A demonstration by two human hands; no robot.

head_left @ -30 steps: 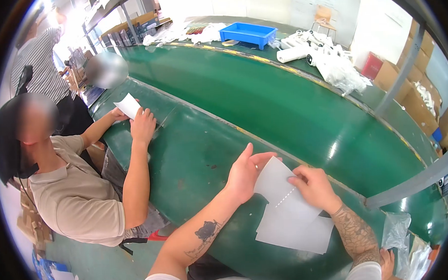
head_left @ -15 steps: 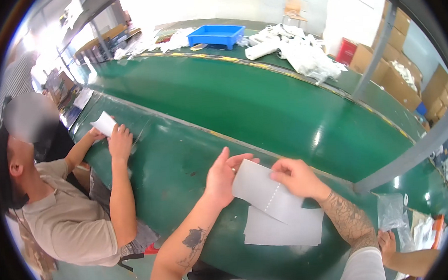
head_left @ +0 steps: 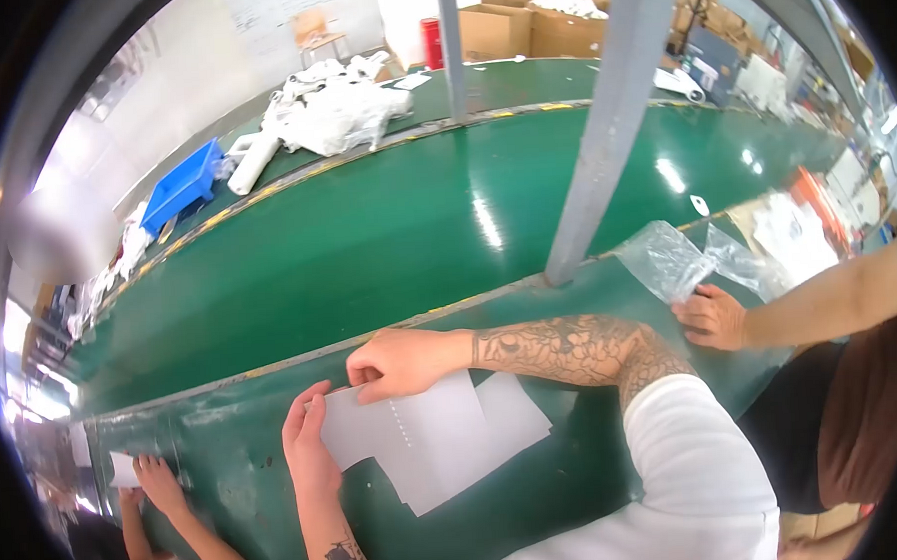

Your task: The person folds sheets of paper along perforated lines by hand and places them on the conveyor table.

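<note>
A white sheet of paper (head_left: 444, 405) with a dashed white line across it is in my hands, above the green table. My right hand (head_left: 407, 362) pinches its far edge near the dashed line, fingers curled. At the sheet's left end, my left hand (head_left: 311, 451) grips the edge between thumb and fingers. More white sheets (head_left: 516, 409) lie on the table under and beside it, partly covered by the held one.
At right, a co-worker's hand (head_left: 712, 317) touches a clear plastic bag (head_left: 663, 261). Another person's hands (head_left: 155, 483) hold a white paper at lower left. A grey post (head_left: 602, 133) rises beyond the table. Across the green surface are a blue bin (head_left: 182, 192) and white rolls (head_left: 326, 110).
My view has swung to the right, bringing the right-hand co-worker further in. My left fingers have closed on the sheet's left end; my right hand still pinches the far edge.
</note>
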